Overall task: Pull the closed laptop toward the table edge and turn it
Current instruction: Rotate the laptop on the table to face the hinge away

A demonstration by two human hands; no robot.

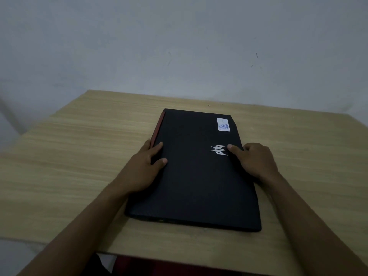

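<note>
A closed black laptop (196,176) lies flat on the light wooden table (69,156), its short side facing me and close to the near edge. It has a red strip along its left side, a silver logo and a white sticker at the far right corner. My left hand (145,168) grips the laptop's left edge, thumb and a finger on the lid. My right hand (254,160) holds the right edge, with its thumb resting on the lid beside the logo.
The table's near edge (159,257) runs just below the laptop, with dark cloth showing under it. A plain grey wall (179,46) stands right behind the table's far edge. Bare tabletop stretches to the left and right of the laptop.
</note>
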